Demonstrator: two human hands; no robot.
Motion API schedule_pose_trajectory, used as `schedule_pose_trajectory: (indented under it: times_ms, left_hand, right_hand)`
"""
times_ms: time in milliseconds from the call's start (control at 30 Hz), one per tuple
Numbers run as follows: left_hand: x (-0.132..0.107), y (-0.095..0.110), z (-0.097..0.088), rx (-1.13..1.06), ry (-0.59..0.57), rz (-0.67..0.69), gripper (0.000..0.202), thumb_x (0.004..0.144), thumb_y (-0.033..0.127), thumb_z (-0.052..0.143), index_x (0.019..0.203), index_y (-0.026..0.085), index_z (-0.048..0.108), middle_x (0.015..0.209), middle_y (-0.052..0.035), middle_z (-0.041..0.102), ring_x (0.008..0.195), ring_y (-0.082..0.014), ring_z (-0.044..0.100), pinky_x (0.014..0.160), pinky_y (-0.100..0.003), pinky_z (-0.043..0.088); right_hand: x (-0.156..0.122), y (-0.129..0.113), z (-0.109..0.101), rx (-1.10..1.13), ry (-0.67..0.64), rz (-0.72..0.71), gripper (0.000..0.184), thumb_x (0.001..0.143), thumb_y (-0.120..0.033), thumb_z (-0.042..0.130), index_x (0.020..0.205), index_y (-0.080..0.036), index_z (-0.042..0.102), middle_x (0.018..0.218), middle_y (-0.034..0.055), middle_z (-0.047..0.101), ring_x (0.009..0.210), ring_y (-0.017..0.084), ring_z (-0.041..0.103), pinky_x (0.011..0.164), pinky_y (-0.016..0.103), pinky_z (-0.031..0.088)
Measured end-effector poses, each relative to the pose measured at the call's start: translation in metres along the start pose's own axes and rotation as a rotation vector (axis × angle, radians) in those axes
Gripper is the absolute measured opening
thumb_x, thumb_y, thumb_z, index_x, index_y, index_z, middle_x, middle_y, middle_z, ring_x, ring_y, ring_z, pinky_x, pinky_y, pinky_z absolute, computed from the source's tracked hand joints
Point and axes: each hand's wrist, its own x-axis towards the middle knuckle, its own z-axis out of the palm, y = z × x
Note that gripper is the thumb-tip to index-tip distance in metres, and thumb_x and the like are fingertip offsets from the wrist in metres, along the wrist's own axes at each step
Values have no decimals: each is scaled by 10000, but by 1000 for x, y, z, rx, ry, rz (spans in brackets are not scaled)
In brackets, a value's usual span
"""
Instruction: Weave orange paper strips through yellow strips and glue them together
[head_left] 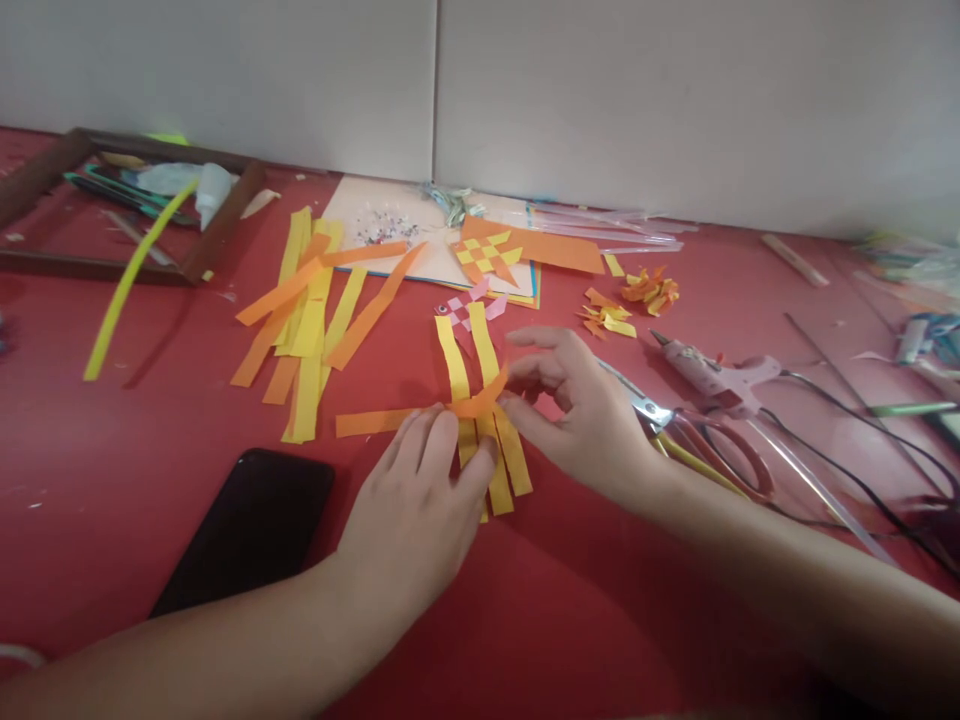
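Observation:
Several yellow paper strips (496, 490) lie upright side by side, with one orange paper strip (375, 423) running crosswise among them. My left hand (420, 490) presses down where they cross, fingertips on the orange strip and thumb on the yellow ones. The raised right end of the orange strip meets the thumb and fingertips of my right hand (577, 415), which look pinched on it. Just beyond the strips is a pink woven paper fish (469, 305), partly covered. A yellow and orange woven fish (487, 255) rests farther back on paper sheets.
Loose strips (304, 330) are piled at left, behind a black phone (247, 530). Scissors (697, 445) and a corded pink glue gun (716, 375) lie at right, near paper scraps (649, 292). A wooden frame (112, 265) holds tools at back left; a wall (637, 110) bounds the red table.

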Motion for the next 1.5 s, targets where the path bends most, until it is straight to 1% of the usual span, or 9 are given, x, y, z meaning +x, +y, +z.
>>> schedule_pose_trajectory:
  times_ms: [333, 467, 700, 833, 1000, 1233, 1300, 1367, 1500]
  left_hand:
    - [0, 1, 0, 16, 27, -4, 317, 806, 146, 557, 1119, 126, 606, 1088, -198, 584, 1060, -352, 600, 877, -504, 548]
    - [0, 0, -4, -23, 23, -8, 291, 829, 205, 504, 1078, 84, 597, 1108, -223, 574, 1081, -374, 582, 917, -531, 524]
    - [6, -11, -15, -75, 125, -37, 222, 823, 162, 486, 1029, 90, 523, 1112, -215, 549, 1083, -359, 559, 926, -552, 507]
    - [16, -28, -33, -168, 183, -131, 304, 855, 195, 513, 1131, 87, 450, 1198, -244, 522, 1176, -382, 512, 912, -547, 493]
    - [24, -49, -61, -493, -84, -239, 106, 935, 240, 460, 1033, 238, 500, 946, -20, 678, 807, -199, 679, 628, -297, 529]
    - [43, -99, -46, -170, -120, -463, 156, 904, 199, 488, 1054, 223, 526, 956, -58, 687, 821, -261, 668, 655, -353, 496]
    - [43, -100, -38, -45, -152, -402, 141, 899, 210, 506, 1029, 195, 557, 995, -105, 663, 893, -301, 646, 717, -405, 501]
    - [39, -88, -34, 73, -11, -311, 138, 892, 200, 516, 1002, 158, 589, 1080, -162, 611, 1005, -334, 598, 836, -472, 481]
    - [21, -45, -31, -97, 19, 19, 170, 921, 234, 482, 973, 151, 622, 979, -105, 643, 908, -277, 604, 819, -460, 513]
  right_hand:
    - [4, -14, 3, -9, -164, -27, 508, 756, -182, 619, 1227, -231, 437, 1051, 54, 631, 830, 152, 630, 750, 320, 562]
    - [6, -15, 10, -16, -104, -10, 439, 778, -263, 664, 1172, -225, 474, 982, 36, 632, 798, 146, 636, 738, 319, 566]
    - [12, -21, 15, -13, -10, -12, 296, 806, -138, 560, 1090, -215, 527, 895, 7, 651, 757, 130, 652, 716, 291, 552]
    - [8, -34, 9, 200, 24, 42, 288, 812, -165, 606, 1081, -232, 529, 970, 12, 649, 740, 123, 671, 682, 269, 569]
    - [-4, -33, -6, 375, 19, 78, 278, 829, -238, 663, 1070, -233, 525, 938, 10, 626, 792, 128, 673, 704, 261, 581]
    - [-24, 13, -19, -251, -66, -143, 231, 886, -251, 592, 1114, -227, 568, 1093, 71, 671, 1015, 213, 639, 883, 406, 550]
    - [-28, 19, -17, -372, -134, -242, 305, 899, -217, 560, 1204, -228, 541, 1191, 81, 656, 1148, 232, 589, 959, 437, 518]
    - [-31, 21, -15, -423, -167, -297, 347, 909, -209, 538, 1256, -213, 515, 1242, 97, 637, 1221, 237, 548, 991, 441, 502]
    - [-35, 25, -11, -488, -153, -321, 368, 898, -223, 557, 1262, -187, 518, 1220, 121, 645, 1201, 250, 564, 970, 446, 510]
